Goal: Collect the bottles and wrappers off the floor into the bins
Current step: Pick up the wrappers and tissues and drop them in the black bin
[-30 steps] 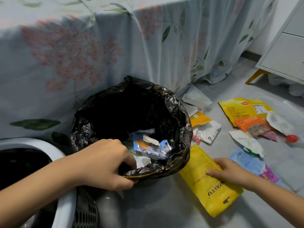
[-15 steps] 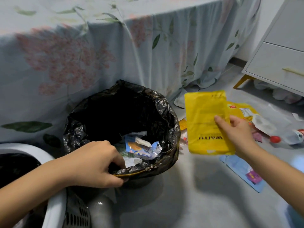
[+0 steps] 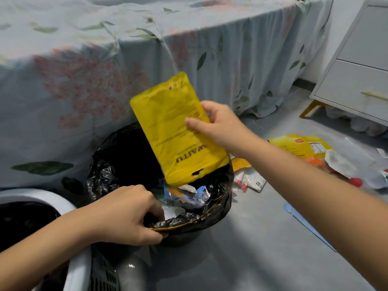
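My right hand point(image 3: 218, 127) pinches a large yellow wrapper point(image 3: 174, 131) by its edge and holds it over the bin lined with a black bag point(image 3: 117, 164). The wrapper's lower end hangs just above the opening. My left hand point(image 3: 128, 213) grips the bin's near rim. Inside the bin lie a blue packet and white scraps point(image 3: 186, 196). More wrappers lie on the floor to the right: another yellow one point(image 3: 294, 145), small white packets point(image 3: 252, 179), and a clear bottle with a red cap point(image 3: 357, 181).
A white bin with a black liner point(image 3: 42, 202) stands at the lower left, touching my left forearm. A bed with a floral sheet point(image 3: 105, 59) fills the background. A white drawer unit point(image 3: 357, 80) stands at the right. A blue sheet point(image 3: 304, 223) lies on the grey floor.
My right hand lifted the yellow wrapper off the floor and swung it left, from beside the bin to over its opening. My left hand kept its grip on the rim.
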Demonstrator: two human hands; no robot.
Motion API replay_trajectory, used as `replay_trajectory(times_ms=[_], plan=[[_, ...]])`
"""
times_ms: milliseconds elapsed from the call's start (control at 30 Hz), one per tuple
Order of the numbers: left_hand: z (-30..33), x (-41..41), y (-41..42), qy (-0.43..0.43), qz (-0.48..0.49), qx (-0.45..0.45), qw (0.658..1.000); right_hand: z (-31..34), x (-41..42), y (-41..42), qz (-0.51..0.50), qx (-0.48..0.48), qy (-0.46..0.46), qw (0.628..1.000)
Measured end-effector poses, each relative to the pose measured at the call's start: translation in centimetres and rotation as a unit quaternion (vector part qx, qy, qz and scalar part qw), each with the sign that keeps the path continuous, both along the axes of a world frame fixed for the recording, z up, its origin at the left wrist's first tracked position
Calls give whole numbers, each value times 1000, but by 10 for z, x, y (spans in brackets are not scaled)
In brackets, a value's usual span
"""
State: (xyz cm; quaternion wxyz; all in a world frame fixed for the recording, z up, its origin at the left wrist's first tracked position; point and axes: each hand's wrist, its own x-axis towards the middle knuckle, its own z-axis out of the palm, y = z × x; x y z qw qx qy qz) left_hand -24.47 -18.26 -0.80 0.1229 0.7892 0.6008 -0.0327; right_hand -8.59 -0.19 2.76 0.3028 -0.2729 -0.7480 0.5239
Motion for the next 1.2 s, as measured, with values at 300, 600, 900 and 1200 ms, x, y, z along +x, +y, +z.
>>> replay_trajectory(times_ms=[300,600,900,1200], plan=[[2,-1,-1,-3,-1,-12,1000,-23,-8,4,29,-218,-40,975],[-1,-1,0,26,-13,-8,1000,-26,-8,-4,41,136,-245,959],[3,1,1,26,-22,-7,999,-74,-45,-12,221,355,-437,796],[1,-1,0,33,-18,-12,999,-80,-42,-23,394,132,-682,602]])
